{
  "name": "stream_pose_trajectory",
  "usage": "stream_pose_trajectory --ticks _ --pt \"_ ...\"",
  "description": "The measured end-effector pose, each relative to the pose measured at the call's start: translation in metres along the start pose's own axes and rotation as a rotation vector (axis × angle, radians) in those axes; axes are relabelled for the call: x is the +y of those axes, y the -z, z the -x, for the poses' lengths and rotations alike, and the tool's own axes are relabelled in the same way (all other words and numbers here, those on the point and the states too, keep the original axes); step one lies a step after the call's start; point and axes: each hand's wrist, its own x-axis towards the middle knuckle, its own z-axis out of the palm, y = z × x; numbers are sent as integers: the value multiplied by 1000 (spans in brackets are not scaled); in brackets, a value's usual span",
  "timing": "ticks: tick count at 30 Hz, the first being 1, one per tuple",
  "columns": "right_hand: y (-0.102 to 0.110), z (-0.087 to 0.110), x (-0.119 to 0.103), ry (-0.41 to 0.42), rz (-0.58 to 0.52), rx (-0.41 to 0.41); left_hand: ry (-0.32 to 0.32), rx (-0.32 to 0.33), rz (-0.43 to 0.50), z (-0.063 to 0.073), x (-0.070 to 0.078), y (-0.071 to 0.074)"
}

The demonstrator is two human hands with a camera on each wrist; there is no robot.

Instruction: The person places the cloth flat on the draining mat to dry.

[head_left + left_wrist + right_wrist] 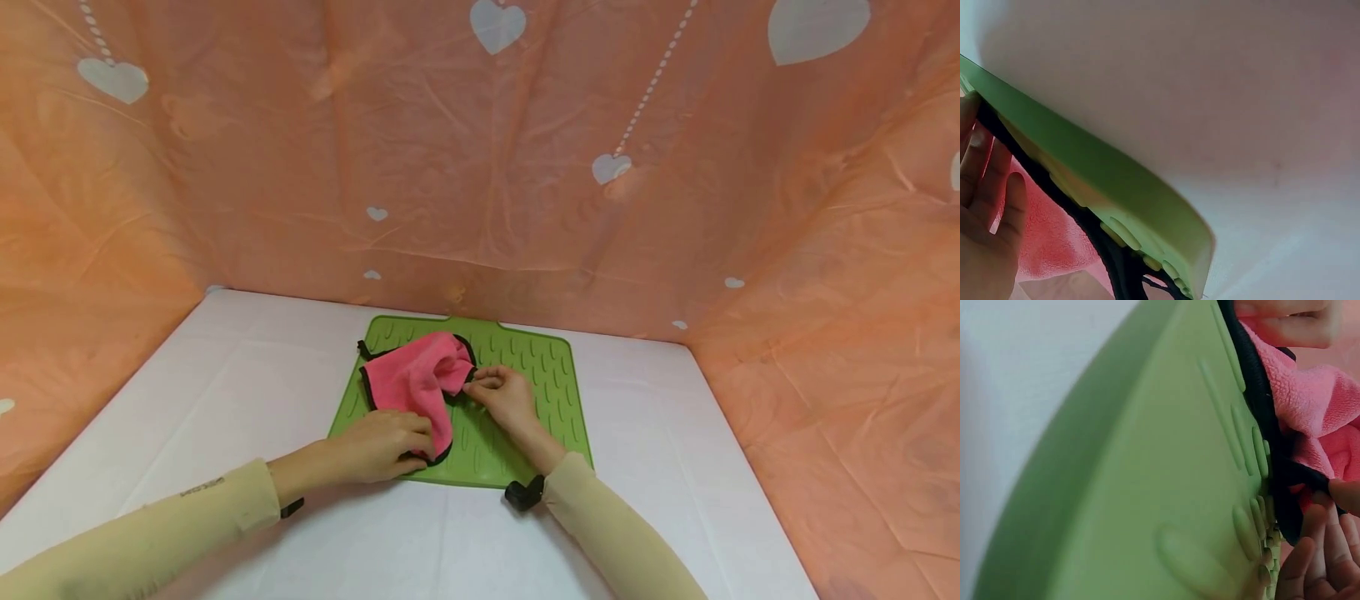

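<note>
Cloth (405, 372), one, in two hands (381, 446)

You can pass above the green mat (555, 387) beyond your right hand (510, 402); leftward, the pink cloth (408, 375) and left hand (384, 446) block you.

The left forearm (165, 533) slants inward, its wrist bare past the sleeve (247, 500), with the left hand (375, 446) knuckles up at the near edge of the mat (551, 392), by the left corner, fingers bent toward the thumb. The right forearm (622, 533) crosses beside the near right corner; the right hand (506, 402) reaches farther in, thumb and fingertip pinching.
</note>
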Motion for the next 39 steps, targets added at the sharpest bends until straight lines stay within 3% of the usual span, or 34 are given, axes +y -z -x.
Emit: stream_pose_trajectory --ticks 8,16,20,26,30,39 --pt "3 1 1 9 -40 -3 5 22 5 2 1 -2" --pt "19 5 0 18 -101 33 4 117 21 15 -1 4" --pt "30 5 0 27 -112 63 49 148 30 23 -5 12" --pt "48 8 -8 32 -176 81 81 253 40 34 -13 25" --pt "63 9 -12 43 -206 83 75 315 35 39 -17 31" --pt "105 10 -2 2 -113 153 43 373 44 45 -26 37"
